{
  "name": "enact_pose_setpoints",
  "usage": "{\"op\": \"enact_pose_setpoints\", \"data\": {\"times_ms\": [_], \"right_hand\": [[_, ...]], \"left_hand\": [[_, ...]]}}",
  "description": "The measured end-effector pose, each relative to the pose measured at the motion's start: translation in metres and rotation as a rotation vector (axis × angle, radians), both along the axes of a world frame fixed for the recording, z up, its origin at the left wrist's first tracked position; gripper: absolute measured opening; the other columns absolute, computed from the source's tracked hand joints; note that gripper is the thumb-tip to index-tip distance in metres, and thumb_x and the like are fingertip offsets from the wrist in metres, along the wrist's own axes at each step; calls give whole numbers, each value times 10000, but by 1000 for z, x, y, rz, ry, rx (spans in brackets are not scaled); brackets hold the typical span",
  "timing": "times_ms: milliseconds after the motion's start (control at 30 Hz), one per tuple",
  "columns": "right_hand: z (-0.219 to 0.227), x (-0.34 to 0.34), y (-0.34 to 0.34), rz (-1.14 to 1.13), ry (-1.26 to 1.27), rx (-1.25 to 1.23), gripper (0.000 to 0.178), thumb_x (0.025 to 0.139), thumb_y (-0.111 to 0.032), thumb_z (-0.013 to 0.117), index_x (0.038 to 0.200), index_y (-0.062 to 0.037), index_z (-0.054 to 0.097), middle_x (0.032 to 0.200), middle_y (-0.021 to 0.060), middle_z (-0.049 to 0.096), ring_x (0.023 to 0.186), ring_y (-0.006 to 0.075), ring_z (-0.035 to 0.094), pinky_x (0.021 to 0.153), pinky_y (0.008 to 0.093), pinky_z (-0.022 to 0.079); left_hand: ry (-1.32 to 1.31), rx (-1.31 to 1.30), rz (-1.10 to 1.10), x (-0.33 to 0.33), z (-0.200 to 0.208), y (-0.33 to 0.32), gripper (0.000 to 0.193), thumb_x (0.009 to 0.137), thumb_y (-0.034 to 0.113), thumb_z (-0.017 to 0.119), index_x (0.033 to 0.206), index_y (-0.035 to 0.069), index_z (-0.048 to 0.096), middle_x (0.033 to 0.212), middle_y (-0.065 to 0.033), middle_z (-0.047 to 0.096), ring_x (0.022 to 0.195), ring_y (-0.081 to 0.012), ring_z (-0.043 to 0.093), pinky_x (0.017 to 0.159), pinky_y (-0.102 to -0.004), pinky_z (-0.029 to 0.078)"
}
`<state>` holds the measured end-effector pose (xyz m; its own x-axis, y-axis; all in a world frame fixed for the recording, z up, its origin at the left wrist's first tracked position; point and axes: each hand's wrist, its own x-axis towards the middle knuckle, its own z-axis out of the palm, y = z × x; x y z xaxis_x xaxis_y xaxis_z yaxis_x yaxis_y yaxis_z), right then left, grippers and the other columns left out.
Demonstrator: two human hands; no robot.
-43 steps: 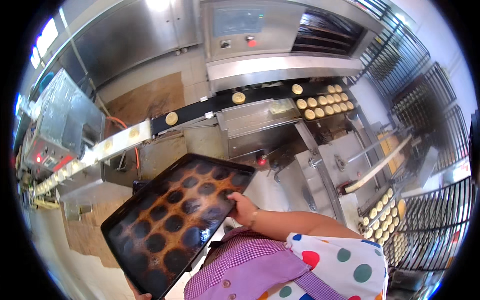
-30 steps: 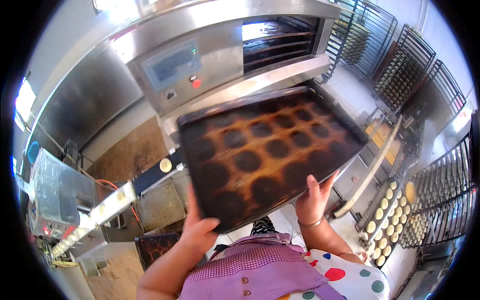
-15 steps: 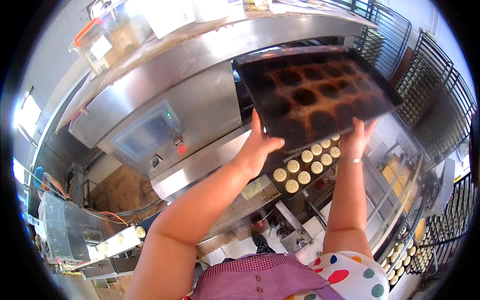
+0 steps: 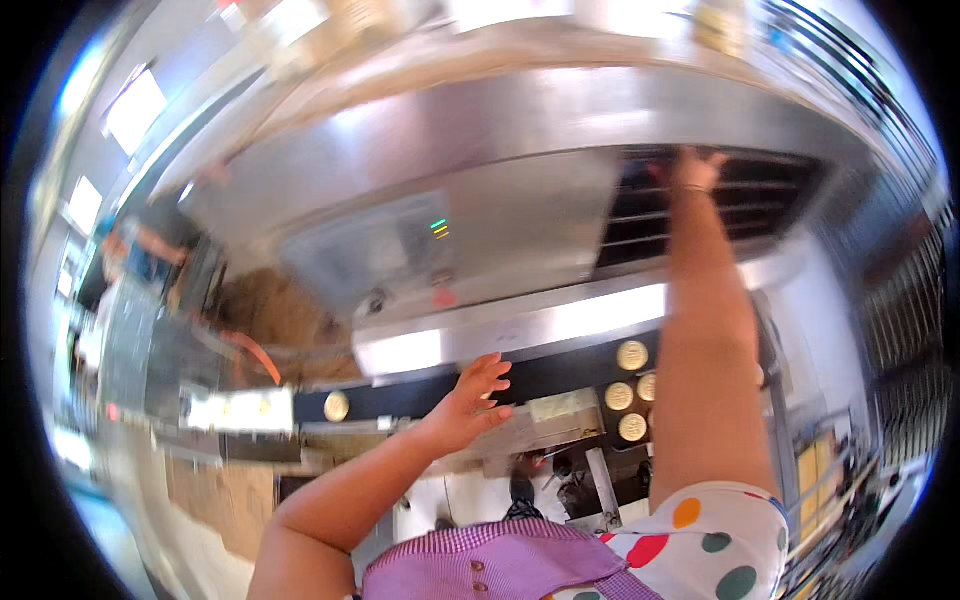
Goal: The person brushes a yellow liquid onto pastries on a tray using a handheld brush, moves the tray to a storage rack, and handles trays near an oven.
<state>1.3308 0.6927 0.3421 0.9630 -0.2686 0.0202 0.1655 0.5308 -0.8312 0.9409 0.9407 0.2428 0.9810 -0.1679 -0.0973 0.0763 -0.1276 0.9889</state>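
Stainless steel fills the upper half of the frame: the oven point(image 4: 480, 200), with its control panel point(image 4: 400, 250) at centre left and a dark slotted rack opening point(image 4: 740, 210) at upper right. Your right hand point(image 4: 695, 168) reaches up to the top edge of that opening; blur hides whether its fingers are spread or closed. Your left hand point(image 4: 475, 395) hangs free at centre frame, fingers spread, holding nothing, just in front of the black conveyor belt point(image 4: 560, 375). Round pale dough pieces point(image 4: 632, 355) lie on the belt at centre right.
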Motion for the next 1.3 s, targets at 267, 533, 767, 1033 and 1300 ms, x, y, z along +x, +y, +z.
{"op": "enact_pose_setpoints", "data": {"times_ms": [267,533,767,1033,1300], "right_hand": [[-96,-109,-10,349,-93,-161,530,898,-294,567,1367,-165,357,1030,133,628,852,205,635,646,292,521],[-271,-505,119,907,697,-432,217,882,-207,574,1064,-110,507,825,72,619,531,185,589,387,274,438],[-313,-735,148,1448,680,-939,291,909,-137,488,1192,-70,480,928,83,628,745,211,653,525,306,510],[-282,-855,165,1519,681,-1195,323,910,-128,491,1213,-16,483,985,93,631,788,195,649,603,295,514],[-315,-871,116,1455,654,-1452,313,865,-119,564,1153,4,557,940,91,643,765,162,631,646,281,504]], "left_hand": [[212,124,374,-189,-75,77,534,861,243,624,1317,59,417,1401,-131,272,1160,-235,473,916,-363,442],[704,576,849,-563,-268,138,639,722,365,694,1247,49,513,1292,-218,470,1161,-358,481,987,-398,394],[1123,363,1495,-846,-334,125,701,671,284,742,1245,-16,474,1220,-250,518,1112,-357,528,944,-396,432],[1345,194,1528,-930,-348,113,648,686,274,727,1162,-69,452,1205,-276,477,1108,-398,504,917,-407,456],[1536,200,1249,-956,-405,146,431,777,225,623,1094,-58,549,1180,-259,538,1091,-344,550,898,-393,479]]}}
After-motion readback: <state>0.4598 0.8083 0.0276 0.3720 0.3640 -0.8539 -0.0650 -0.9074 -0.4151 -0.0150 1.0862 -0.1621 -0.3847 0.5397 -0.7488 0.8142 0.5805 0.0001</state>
